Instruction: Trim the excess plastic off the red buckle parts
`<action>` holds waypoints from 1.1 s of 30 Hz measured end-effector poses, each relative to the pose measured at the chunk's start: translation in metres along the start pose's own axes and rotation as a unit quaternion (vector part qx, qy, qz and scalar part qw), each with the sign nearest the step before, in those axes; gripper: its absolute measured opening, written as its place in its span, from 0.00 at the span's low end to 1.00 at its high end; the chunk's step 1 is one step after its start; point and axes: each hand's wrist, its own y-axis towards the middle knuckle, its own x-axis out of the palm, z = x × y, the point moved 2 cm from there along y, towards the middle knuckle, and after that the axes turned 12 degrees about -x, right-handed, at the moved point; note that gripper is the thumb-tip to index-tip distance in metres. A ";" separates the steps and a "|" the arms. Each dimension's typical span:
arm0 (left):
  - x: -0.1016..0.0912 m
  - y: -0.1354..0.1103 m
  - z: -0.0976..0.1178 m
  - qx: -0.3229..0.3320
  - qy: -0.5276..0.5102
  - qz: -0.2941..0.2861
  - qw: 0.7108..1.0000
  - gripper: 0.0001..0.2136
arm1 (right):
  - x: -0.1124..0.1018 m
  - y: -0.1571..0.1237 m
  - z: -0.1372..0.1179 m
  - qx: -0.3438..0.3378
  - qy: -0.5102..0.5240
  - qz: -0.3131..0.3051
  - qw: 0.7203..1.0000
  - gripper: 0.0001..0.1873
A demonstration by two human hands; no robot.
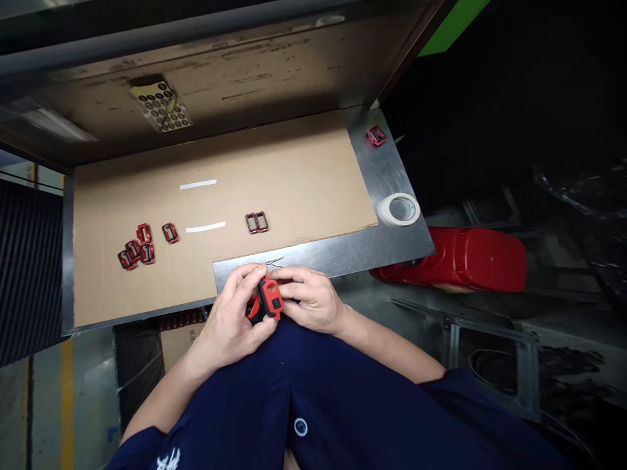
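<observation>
Covers most of a metal bench: a wide cardboard sheet. Right of the cardboard sheet and lower than the bench, a big red plastic cover. Just in front of the sheet's cut-out corner, left hand and right hand, close together above a dark blue lap. Beyond the sheet's far edge, a yellow sticker sheet with dark round dots. Just off its right edge, a white tape roll. On its left part, a cluster of red frames; near its front middle, a pair of frames, side by side and touching. Between both hands, a small red-and-black part, gripped firmly by thumb and curled fingers from each side.
</observation>
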 end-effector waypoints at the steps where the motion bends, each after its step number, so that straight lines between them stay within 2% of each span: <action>1: 0.000 0.000 0.000 0.005 -0.001 0.000 1.000 0.37 | 0.000 0.000 0.000 0.002 0.000 0.001 1.000 0.05; 3: 0.001 0.000 -0.001 0.015 0.000 0.003 1.000 0.37 | 0.000 -0.001 0.000 0.006 0.003 -0.001 1.000 0.06; 6: 0.002 0.000 -0.001 0.022 0.014 0.013 1.000 0.37 | 0.000 -0.003 0.001 0.020 0.026 -0.009 0.999 0.13; 10: 0.003 -0.001 -0.001 0.014 0.033 0.032 0.999 0.40 | -0.003 -0.004 0.002 0.107 0.104 0.030 0.988 0.19; 13: 0.004 -0.002 -0.003 0.006 0.033 0.047 0.998 0.45 | -0.006 -0.003 0.002 0.196 0.181 0.072 0.961 0.18; 18: 0.007 -0.004 -0.006 0.010 0.004 0.036 0.999 0.47 | -0.004 0.001 -0.002 0.300 0.340 0.067 0.889 0.15; 21: 0.008 -0.005 -0.007 -0.004 -0.010 0.022 1.000 0.47 | -0.002 0.001 -0.002 0.321 0.402 0.073 0.854 0.16; 23: 0.008 -0.005 -0.006 -0.018 -0.021 0.012 1.000 0.46 | -0.001 0.000 -0.001 0.331 0.421 0.076 0.841 0.16; 28: 0.007 -0.003 -0.003 -0.041 -0.021 0.002 0.999 0.35 | 0.001 -0.002 0.000 0.341 0.430 0.069 0.833 0.17; 33: 0.006 -0.002 -0.001 -0.032 -0.014 0.006 0.999 0.34 | 0.001 -0.003 0.002 0.333 0.442 0.080 0.829 0.21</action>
